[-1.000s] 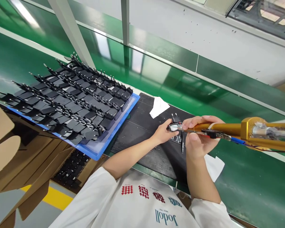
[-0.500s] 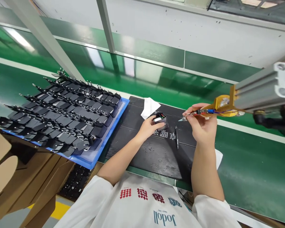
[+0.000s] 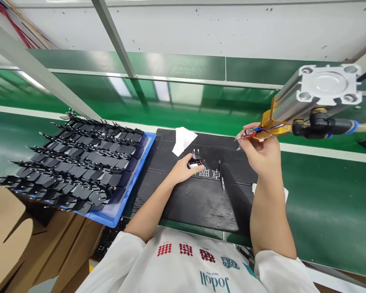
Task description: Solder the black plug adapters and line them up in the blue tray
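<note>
A small black plug housing [image 3: 197, 156] with two metal pins and wires sits in my left hand [image 3: 183, 167], whose fingers are closed round it above the black mat [image 3: 189, 199]. To the right, my right hand [image 3: 258, 148] grips a pointed tool [image 3: 249, 132] with a red and blue body, just below a yellow bracket. A pair of black tweezers [image 3: 222, 177] lies on the mat between my hands. White paper [image 3: 184, 140] rests behind my left hand.
At the left, a blue tray [image 3: 118, 215] holds several rows of black plug parts. A metal cylinder [image 3: 317, 87] with black air fittings hangs at the upper right. Cardboard boxes [image 3: 55, 240] stand at the lower left. A white sheet lies partly under my right forearm.
The head view has shifted. The plug housing has turned in my left hand, and its two pins now point up. My right hand still holds the tool.
</note>
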Demonstrator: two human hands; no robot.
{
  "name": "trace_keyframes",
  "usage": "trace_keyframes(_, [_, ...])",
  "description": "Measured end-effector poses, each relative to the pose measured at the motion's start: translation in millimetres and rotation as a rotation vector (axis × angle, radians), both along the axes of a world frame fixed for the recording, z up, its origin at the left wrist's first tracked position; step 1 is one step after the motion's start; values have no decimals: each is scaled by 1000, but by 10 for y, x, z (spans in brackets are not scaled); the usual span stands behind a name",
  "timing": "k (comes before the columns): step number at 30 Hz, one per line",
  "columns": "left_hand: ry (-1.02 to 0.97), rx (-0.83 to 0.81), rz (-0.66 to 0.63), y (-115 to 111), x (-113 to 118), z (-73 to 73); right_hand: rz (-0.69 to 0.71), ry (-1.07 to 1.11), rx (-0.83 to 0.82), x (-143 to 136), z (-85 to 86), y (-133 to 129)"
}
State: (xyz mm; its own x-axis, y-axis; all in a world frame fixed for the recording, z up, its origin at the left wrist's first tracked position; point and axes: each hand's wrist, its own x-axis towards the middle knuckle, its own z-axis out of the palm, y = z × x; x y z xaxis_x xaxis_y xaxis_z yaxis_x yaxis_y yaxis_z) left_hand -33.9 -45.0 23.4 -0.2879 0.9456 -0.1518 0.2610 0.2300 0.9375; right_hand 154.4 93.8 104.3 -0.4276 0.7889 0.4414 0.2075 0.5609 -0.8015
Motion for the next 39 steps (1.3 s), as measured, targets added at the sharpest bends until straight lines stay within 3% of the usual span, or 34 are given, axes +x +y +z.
trace_keyframes(3, [-47,111,73,51,44,-33,-19,0,-20,-9,12,-16])
trace_keyframes(7, [-28,213,41,108,93,-40,-18,17,-34,-20,19,-34])
trace_keyframes(14, [195,243,-39,88,82,-26,-1,32,-17,-34,-1,-23])
trace_keyframes(18, [383,295,-117,8,40,52,2,47,-23,-49,7,-16])
trace_keyframes(23, [572,258,-206,-98,29,211,-18,24,-46,-44,22,-7])
trace_keyframes(27, [584,207,-190,-122,62,262,-40,2,-44,-34,46,-4])
trace_keyframes(34, [495,114,-113,-106,148,170,-50,-2,-17,-42,91,-24])
trace_keyframes(39, [568,121,-94,-80,203,100,-44,-7,-19,-49,111,-31])
